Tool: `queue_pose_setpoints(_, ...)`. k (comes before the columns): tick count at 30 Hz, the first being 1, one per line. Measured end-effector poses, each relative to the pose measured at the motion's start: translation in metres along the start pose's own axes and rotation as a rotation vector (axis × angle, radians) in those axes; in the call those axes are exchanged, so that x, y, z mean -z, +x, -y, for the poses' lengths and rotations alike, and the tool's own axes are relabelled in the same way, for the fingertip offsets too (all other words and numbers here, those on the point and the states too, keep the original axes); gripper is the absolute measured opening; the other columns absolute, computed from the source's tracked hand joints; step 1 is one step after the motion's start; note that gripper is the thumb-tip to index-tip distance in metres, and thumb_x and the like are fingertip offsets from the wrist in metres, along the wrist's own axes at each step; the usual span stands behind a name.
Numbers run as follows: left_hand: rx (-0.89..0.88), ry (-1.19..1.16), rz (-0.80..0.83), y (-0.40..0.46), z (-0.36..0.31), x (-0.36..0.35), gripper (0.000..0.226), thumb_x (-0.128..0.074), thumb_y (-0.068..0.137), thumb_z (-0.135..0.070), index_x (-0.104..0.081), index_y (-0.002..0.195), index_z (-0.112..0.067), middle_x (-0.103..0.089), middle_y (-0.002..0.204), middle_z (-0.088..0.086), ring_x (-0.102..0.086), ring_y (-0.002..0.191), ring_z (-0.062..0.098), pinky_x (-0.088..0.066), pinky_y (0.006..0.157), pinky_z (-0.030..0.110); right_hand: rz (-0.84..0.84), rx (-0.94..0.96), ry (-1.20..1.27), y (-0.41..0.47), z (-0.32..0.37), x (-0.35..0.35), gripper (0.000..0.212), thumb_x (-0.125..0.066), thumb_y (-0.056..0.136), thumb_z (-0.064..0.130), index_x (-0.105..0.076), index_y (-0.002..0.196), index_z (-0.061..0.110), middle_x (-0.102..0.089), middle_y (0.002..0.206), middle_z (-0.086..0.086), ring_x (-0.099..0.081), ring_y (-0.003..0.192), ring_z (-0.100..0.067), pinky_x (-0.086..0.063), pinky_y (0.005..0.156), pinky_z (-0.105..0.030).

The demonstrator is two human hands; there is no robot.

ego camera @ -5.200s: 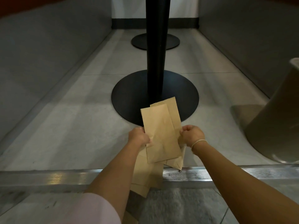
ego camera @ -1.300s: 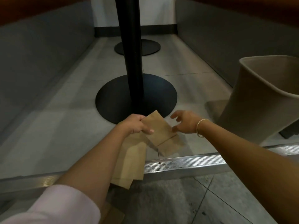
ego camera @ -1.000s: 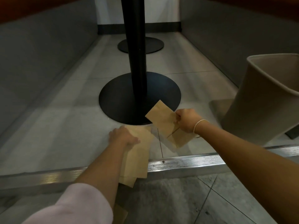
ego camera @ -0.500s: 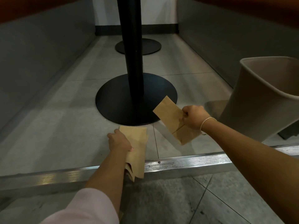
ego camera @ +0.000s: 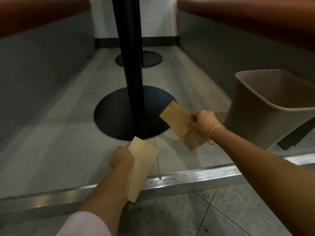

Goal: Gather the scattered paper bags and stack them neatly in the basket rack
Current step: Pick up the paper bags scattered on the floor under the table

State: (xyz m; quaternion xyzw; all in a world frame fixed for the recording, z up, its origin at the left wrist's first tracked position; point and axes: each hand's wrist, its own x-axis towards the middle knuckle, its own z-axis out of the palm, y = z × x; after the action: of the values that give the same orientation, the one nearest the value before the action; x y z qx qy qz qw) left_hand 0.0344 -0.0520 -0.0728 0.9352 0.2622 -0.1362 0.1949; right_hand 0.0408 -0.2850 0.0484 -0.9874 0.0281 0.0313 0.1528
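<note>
Both hands [ego camera: 121,159] [ego camera: 202,123] grip separate paper bags [ego camera: 142,160] [ego camera: 177,120]

Dim indoor light is falling from above and behind the camera, leaving the scene muted and a little grainy. The metal strip [ego camera: 187,175] is catching bright glare along its ridges, and the pale floor [ego camera: 59,147] is showing soft streaks of reflected light. The black base [ego camera: 119,120] is reading as a flat dark patch with little detail. The upper corners are sinking into deep shadow. Wide-angle distortion is bending the strip and spreading the walls outward at the edges. The sleeve [ego camera: 81,225] at the bottom is looking soft and out of focus.
</note>
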Motion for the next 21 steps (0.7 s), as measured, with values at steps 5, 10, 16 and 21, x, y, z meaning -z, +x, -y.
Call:
queue_pose_setpoints(5,-0.099,-0.12,0.169,0.002,-0.036,0.058,0.06,-0.062,0.088,-0.03,-0.042,0.138,-0.004,-0.046,0.139,0.013,-0.047,0.125,0.027,-0.041,0.101,0.031,-0.321,-0.107,0.284,0.005,-0.003,0.058,0.016,-0.045,0.09,0.006,-0.057,0.094,0.017,-0.056,0.09,-0.008,-0.055,0.087,-0.026,-0.046,0.078,-0.031)
queue_pose_setpoints(10,-0.282,-0.532,0.203,-0.026,-0.085,0.119,0.05,-0.071,0.081,-0.017,-0.054,0.128,-0.013,-0.056,0.127,0.01,-0.054,0.114,0.031,-0.044,0.098,0.043,-0.705,-0.249,0.526,-0.003,-0.016,0.131,0.024,-0.05,0.091,0.014,-0.056,0.114,0.018,-0.061,0.111,-0.007,-0.06,0.103,-0.026,-0.051,0.091,-0.042)
queue_pose_setpoints(16,-0.487,-0.734,0.195,-0.07,-0.136,0.154,0.039,-0.067,0.084,-0.018,-0.058,0.121,-0.016,-0.061,0.11,0.002,-0.056,0.092,0.02,-0.044,0.082,0.034,-0.829,-0.556,0.464,-0.019,-0.073,0.184,0.033,-0.054,0.09,0.02,-0.05,0.122,0.012,-0.057,0.123,-0.013,-0.054,0.114,-0.032,-0.046,0.095,-0.044)
queue_pose_setpoints(21,-0.603,-0.862,0.211,-0.104,-0.166,0.152,0.023,-0.069,0.083,-0.021,-0.06,0.105,-0.02,-0.061,0.096,-0.002,-0.056,0.075,0.012,-0.042,0.07,0.026,-0.691,-0.449,0.402,-0.027,-0.077,0.177,0.066,-0.065,0.084,0.02,-0.031,0.14,0.016,-0.044,0.136,-0.014,-0.042,0.126,-0.032,-0.04,0.103,-0.046)
